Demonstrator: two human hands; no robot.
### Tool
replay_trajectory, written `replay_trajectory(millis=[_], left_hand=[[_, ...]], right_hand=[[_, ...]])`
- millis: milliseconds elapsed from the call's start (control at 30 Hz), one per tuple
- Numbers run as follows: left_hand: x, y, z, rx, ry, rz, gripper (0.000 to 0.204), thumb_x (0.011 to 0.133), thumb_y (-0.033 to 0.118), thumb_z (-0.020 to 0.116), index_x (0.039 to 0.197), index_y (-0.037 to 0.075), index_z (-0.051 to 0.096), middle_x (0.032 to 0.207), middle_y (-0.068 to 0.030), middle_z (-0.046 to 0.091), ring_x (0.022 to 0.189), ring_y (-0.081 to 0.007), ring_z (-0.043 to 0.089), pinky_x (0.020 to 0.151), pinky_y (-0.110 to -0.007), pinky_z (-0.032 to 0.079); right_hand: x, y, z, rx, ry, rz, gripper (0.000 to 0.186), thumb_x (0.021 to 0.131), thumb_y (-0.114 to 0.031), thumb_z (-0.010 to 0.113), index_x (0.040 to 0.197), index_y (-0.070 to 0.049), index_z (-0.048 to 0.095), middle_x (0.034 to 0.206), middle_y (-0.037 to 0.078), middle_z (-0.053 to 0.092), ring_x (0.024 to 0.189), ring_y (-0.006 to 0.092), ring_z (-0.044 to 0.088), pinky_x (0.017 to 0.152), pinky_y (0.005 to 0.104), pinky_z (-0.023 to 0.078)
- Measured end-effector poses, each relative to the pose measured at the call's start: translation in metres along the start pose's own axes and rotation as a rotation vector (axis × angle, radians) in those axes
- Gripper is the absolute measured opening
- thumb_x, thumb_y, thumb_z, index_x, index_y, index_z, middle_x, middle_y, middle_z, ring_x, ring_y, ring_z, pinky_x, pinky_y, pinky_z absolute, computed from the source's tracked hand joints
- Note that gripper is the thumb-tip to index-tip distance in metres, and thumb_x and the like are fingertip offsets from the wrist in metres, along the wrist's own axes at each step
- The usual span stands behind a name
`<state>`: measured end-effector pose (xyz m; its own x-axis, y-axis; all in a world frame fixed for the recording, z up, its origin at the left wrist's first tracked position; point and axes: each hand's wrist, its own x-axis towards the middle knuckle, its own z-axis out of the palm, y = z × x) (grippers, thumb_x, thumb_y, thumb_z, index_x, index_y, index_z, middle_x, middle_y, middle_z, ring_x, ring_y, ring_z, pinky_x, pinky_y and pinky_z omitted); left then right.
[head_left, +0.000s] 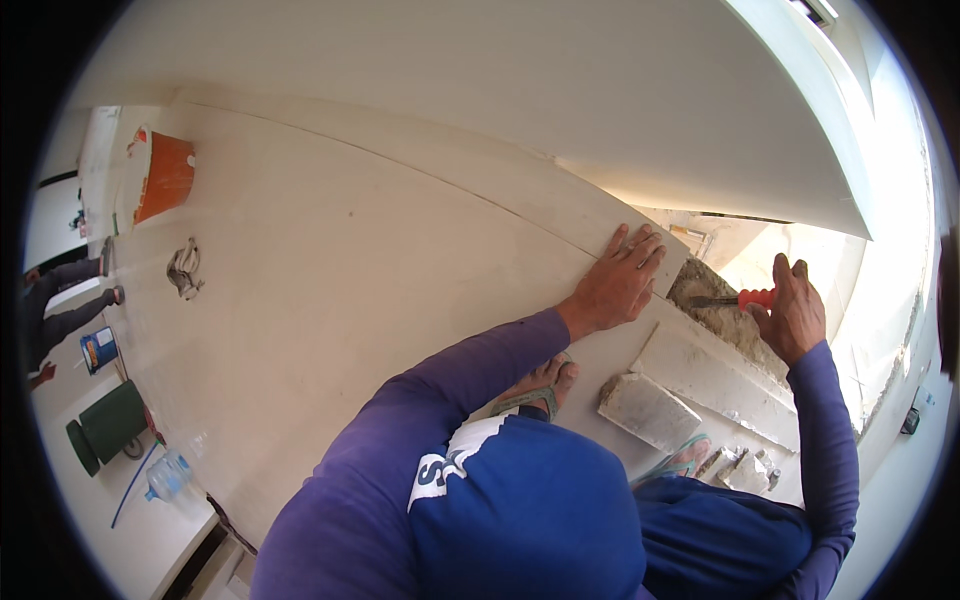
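My left hand [620, 280] lies flat with its fingers stretched out on the pale floor tile [575, 215], close to its broken-out corner. In my right hand [795, 310] is a red-handled tool [755, 299] with a dark metal blade; I cannot make out its exact kind. The blade points left and reaches over the rough grey mortar bed [725, 315], which lies bare beyond the tile edge. Just below this patch lies a loose long tile piece [715, 375]. A thick broken slab [648, 410] rests between my sandalled feet.
Rubble pieces [740, 468] lie beside my right foot. A white panel [620, 90] rises in front of me. Off to the left are an orange bucket [170, 178], a crumpled cloth [184, 268], a green container [108, 425], a water bottle [170, 475] and another person's legs [70, 300].
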<state>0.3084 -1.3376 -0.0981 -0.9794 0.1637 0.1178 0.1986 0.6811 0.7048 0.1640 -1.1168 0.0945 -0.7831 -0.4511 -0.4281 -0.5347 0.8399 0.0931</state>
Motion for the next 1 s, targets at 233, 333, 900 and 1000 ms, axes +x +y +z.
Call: replay_trajectory(millis=[233,333,900,1000], left_hand=[[-0.017,-0.034,-0.032,-0.134,0.135,-0.02,0.044,0.098,0.007,0.058,0.14,-0.006,0.057,0.153,-0.0182,0.05,0.151,-0.0352,0.041,0.127,-0.046,0.033],[-0.03,-0.045,-0.046,-0.102,0.171,-0.059,0.042,0.098,0.005,0.058,0.138,-0.006,0.059,0.152,-0.0164,0.051,0.15,-0.0341,0.042,0.127,-0.046,0.034],[-0.057,-0.056,-0.065,0.014,0.257,-0.156,0.043,0.098,0.009,0.06,0.139,-0.003,0.059,0.156,-0.0179,0.049,0.152,-0.037,0.04,0.127,-0.05,0.032],[-0.072,-0.07,-0.087,0.145,0.276,-0.233,0.048,0.1,0.015,0.059,0.146,-0.002,0.055,0.161,-0.0191,0.043,0.154,-0.0384,0.036,0.127,-0.053,0.03]], right_hand=[[-0.013,0.006,-0.006,0.152,-0.007,-0.121,0.045,0.074,-0.004,0.078,0.107,0.0,0.048,0.1,0.021,0.05,0.089,0.0413,0.057,0.077,0.0514,0.048],[-0.013,0.01,-0.01,0.18,-0.072,-0.173,0.044,0.073,-0.008,0.077,0.104,-0.001,0.047,0.095,0.02,0.049,0.088,0.0417,0.056,0.077,0.0523,0.047],[-0.016,0.016,-0.009,0.144,-0.263,-0.197,0.063,0.06,-0.035,0.095,0.088,-0.001,0.05,0.074,0.02,0.056,0.069,0.0411,0.058,0.068,0.0494,0.05],[-0.024,0.016,-0.008,0.187,-0.237,-0.179,0.062,0.061,-0.038,0.093,0.089,0.001,0.053,0.073,0.022,0.059,0.072,0.0434,0.062,0.07,0.0492,0.052]])
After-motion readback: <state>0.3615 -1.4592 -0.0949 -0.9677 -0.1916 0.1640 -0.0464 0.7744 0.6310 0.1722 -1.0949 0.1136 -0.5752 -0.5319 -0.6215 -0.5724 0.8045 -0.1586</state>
